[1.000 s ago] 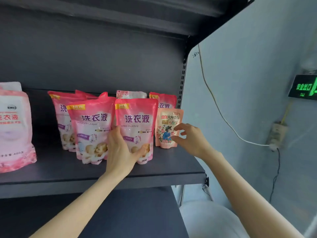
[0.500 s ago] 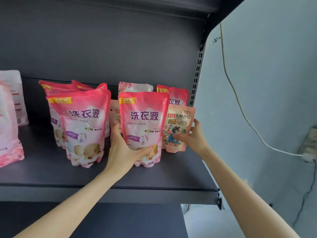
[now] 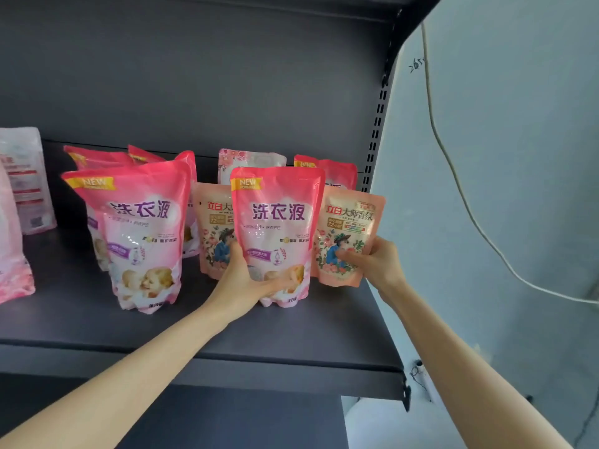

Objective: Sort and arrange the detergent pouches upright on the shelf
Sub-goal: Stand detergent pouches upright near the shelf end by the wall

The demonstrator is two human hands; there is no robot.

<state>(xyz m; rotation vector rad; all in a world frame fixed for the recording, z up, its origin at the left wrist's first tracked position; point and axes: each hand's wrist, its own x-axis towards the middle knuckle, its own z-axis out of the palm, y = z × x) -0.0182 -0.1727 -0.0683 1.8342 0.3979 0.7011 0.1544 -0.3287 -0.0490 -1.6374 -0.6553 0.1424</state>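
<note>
Pink pouch (image 3: pixel 278 222) gripped low by the curled left hand (image 3: pixel 246 280); peach pouch (image 3: pixel 348 228), at its three o'clock, pinched by the right hand (image 3: pixel 379 264). The pink one has just parted from its twin (image 3: pixel 142 228) at nine o'clock, baring another peach pouch (image 3: pixel 212 234): kinds separating. All stand sealed on the shelf (image 3: pixel 291 338).

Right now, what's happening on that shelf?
A person is arranging detergent pouches on a dark shelf. The left hand grips the lower part of the front pink pouch, which stands upright. The right hand holds a smaller peach pouch right beside it, at the shelf's right end. More pouches stand behind and to the left.
</note>
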